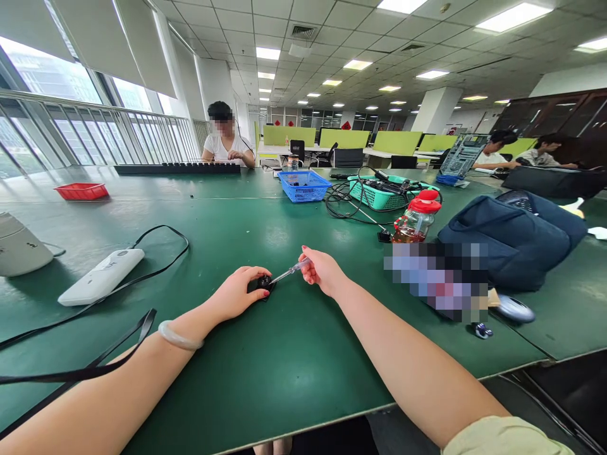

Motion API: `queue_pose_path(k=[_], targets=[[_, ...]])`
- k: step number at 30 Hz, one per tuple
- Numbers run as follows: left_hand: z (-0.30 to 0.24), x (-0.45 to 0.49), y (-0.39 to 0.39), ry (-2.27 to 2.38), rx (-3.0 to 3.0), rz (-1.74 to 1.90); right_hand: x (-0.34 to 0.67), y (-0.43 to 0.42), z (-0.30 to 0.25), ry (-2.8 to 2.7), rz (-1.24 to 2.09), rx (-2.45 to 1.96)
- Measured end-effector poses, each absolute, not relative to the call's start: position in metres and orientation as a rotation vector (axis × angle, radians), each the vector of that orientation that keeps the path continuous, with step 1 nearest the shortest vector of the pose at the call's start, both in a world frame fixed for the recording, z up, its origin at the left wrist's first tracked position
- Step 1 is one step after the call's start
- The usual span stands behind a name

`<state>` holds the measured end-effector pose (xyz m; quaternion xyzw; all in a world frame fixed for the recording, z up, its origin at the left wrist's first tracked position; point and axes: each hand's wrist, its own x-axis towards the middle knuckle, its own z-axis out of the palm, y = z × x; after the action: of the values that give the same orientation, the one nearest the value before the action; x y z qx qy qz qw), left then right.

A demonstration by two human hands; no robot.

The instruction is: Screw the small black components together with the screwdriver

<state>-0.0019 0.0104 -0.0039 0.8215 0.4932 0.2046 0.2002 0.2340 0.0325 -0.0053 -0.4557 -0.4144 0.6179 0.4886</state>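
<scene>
My left hand [241, 292] rests on the green table, thumb and fingers closed round a small black part [263, 282] whose exact kind I cannot make out. A bangle circles that wrist. From the right, my right hand [320, 270] grips the clear handle of a screwdriver [287, 273]. Its metal shaft slants down to the left, and the tip meets or nearly meets the black part between my left fingers. My fingers partly cover both things.
A white device [102, 277] with a black strap lies left, near a red tray [82, 191]. Ahead stand a blue basket [304, 187] and a green basket [379, 197] with cables. On the right are a red-lidded bottle [417, 218] and a dark blue bag [507, 234]. A person [228, 146] sits opposite.
</scene>
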Motion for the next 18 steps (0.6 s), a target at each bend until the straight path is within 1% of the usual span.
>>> queue_pose_path(k=[8,18], targets=[[-0.0040,-0.0018,0.0107,1.367,2.321,0.574,0.2315,0.0332,-0.0063,-1.019,1.487,-1.005],[-0.0050,-0.0020,0.0117,1.360,2.279,0.601,0.2282,0.0317,-0.0031,-1.084,1.287,-0.915]])
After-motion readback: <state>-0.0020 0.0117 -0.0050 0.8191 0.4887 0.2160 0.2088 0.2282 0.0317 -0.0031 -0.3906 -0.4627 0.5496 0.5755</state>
